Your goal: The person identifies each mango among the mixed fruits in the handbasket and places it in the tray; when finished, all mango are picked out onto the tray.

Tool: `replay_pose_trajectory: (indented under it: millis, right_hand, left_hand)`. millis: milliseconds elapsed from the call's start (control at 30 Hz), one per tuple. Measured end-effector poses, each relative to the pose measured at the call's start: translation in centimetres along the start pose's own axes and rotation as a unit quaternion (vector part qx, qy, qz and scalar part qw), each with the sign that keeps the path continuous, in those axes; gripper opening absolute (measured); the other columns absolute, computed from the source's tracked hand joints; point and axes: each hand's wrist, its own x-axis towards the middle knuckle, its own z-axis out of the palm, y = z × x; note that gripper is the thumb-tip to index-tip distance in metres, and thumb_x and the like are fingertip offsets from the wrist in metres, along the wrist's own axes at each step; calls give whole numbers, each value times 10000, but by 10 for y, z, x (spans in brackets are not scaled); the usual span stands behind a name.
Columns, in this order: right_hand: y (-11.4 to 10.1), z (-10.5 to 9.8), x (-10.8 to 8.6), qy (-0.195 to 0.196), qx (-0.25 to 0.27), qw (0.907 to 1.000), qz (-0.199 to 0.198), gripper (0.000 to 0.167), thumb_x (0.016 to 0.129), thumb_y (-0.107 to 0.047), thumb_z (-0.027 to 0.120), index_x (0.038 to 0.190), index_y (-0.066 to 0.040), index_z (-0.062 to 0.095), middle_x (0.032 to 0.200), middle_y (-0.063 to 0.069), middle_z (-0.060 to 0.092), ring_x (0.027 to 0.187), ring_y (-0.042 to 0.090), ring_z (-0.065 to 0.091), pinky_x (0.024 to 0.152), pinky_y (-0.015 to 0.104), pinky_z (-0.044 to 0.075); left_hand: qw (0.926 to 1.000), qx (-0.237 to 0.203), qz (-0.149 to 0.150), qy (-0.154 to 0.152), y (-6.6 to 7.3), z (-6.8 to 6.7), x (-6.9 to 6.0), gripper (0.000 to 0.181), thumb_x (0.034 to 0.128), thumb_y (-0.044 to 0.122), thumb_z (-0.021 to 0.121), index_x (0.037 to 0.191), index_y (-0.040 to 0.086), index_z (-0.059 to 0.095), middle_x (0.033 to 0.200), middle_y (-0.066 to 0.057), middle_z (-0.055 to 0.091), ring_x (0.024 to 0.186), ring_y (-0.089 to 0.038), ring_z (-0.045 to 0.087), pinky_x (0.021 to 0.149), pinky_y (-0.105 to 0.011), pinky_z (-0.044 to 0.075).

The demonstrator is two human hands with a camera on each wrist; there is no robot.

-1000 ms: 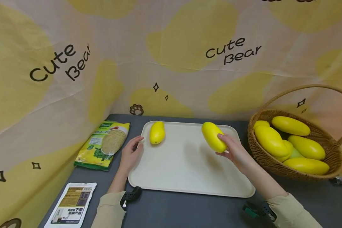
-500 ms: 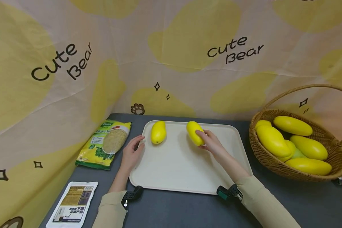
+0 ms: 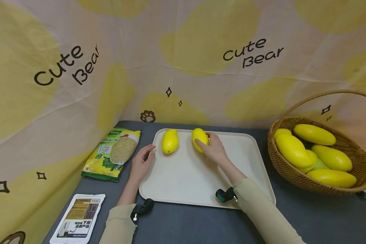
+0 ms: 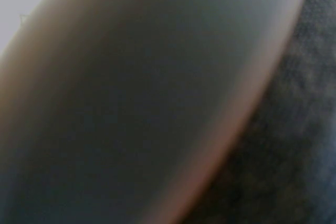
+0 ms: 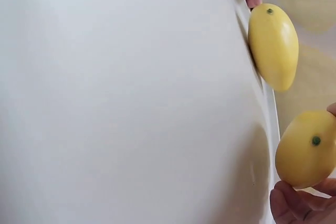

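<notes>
The right hand [image 3: 215,149] grips a yellow mango [image 3: 199,139] between thumb and fingers over the back middle of the white tray [image 3: 183,183]. In the right wrist view that mango [image 5: 307,150] shows its stem end, with fingertips on both sides. A second mango [image 3: 170,141] lies on the tray's back left part. The left hand [image 3: 141,166] rests at the tray's left edge, fingers loosely bent, holding nothing. The left wrist view is filled by a blurred dark shape, with little else readable.
A wicker basket [image 3: 318,189] with several yellow mangoes and a tall handle stands at the right. Left of the tray lie a yellow-green food bag [image 3: 111,154] and, nearer, a white packet [image 3: 77,218]. A patterned cloth [image 3: 195,67] hangs behind the table.
The right hand has carried its mango leftward across the tray, closer to the other mango, and the mango has turned more upright in view. The left hand has stayed at the tray's edge.
</notes>
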Motion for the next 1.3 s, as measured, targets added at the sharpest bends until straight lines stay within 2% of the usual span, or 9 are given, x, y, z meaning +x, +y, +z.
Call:
replay_pose_trajectory:
  millis: [233, 533, 667, 800, 967, 1300]
  right_hand:
    - [-6, 14, 5, 122, -957, 9949, -299, 732, 900, -467, 606, 1428, -14, 381, 1424, 218, 362, 1145, 384, 511, 938, 488, 460]
    - [-10, 22, 5, 171, -1724, 9837, -481, 653, 900, -533, 562, 1462, -237, 410, 1510, 159, 286, 1141, 399, 542, 856, 557, 488]
    - [-10, 23, 6, 78, -1693, 9845, -444, 681, 895, -566, 525, 1476, -242, 379, 1514, 137, 287, 1151, 398, 537, 865, 559, 479]
    - [-7, 23, 7, -74, -1495, 9881, -352, 707, 861, -498, 506, 1494, -227, 342, 1496, 112, 323, 1119, 376, 548, 854, 513, 481]
    - [-5, 20, 6, -164, -1202, 9920, -341, 777, 819, -450, 558, 1508, -183, 317, 1464, 106, 376, 1144, 342, 523, 897, 495, 463]
    - [-2, 20, 5, -100, -1098, 9933, -351, 833, 810, -506, 609, 1515, -183, 305, 1446, 90, 393, 1179, 346, 510, 946, 507, 450]
  left_hand:
    - [10000, 37, -68, 20, 0, 0, 0, 311, 969, 125, 596, 1274, 84, 640, 1379, -79, 543, 1277, -224, 502, 1077, -397, 394]
    - [10000, -15, -90, 7, 2, 1, -1, 307, 970, 126, 593, 1272, 91, 643, 1375, -71, 546, 1271, -217, 506, 1079, -399, 393]
    - [10000, -29, -77, -15, 3, 0, -1, 314, 973, 127, 589, 1281, 81, 636, 1379, -79, 541, 1274, -222, 502, 1081, -403, 390]
    - [10000, 14, -75, -25, 3, -1, -1, 318, 973, 126, 587, 1285, 82, 634, 1385, -83, 538, 1277, -229, 501, 1079, -410, 392]
    - [10000, 21, -74, -50, 3, -1, -1, 316, 975, 130, 585, 1285, 87, 633, 1383, -78, 538, 1277, -220, 501, 1082, -398, 389]
    - [10000, 37, -38, 4, 3, 0, -1, 312, 970, 117, 590, 1275, 75, 639, 1373, -91, 546, 1269, -232, 510, 1076, -412, 394]
